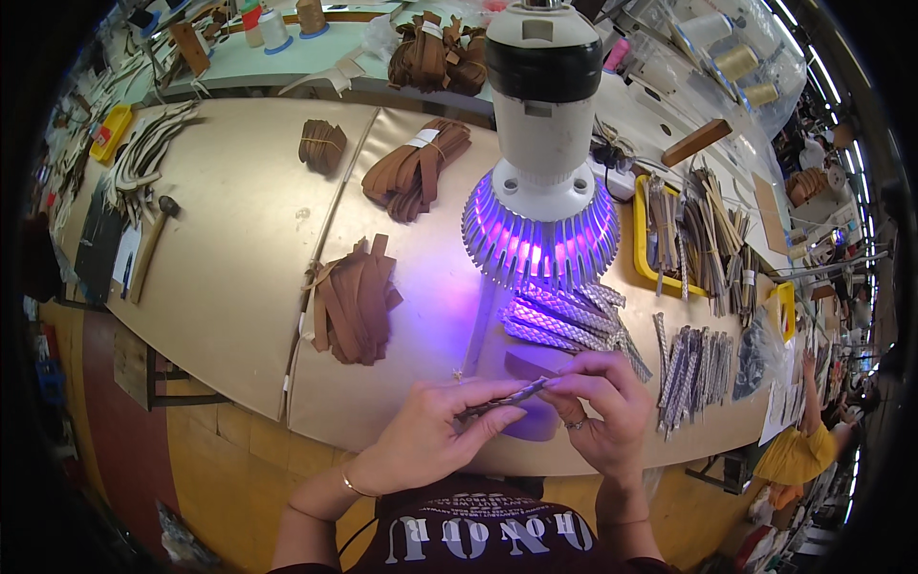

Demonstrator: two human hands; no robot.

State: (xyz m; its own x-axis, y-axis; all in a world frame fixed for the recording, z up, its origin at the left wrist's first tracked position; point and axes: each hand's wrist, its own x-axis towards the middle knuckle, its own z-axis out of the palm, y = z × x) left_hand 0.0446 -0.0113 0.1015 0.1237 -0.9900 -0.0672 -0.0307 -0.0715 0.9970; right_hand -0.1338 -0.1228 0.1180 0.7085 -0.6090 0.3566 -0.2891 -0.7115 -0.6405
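Observation:
Between my two hands, low over the table's near edge, is a short braided strap (507,398), dark and patterned. My left hand (421,435) pinches it along its left part, thumb below and fingers above. At its right end my right hand (604,407) grips it between thumb and fingertips, hiding the tip. Just beyond my fingers lies a flat brown strip (526,367). A lamp with a ribbed metal head (540,230) casts purple light down over a fanned bundle of pale braided straps (564,318) beyond my right hand.
Bundles of brown strips (356,304) lie left of the lamp. More braided straps (696,368) lie at right, near a yellow tray (643,239) of strips. A hammer (151,244) rests far left. A person in a yellow top (798,454) is at the right.

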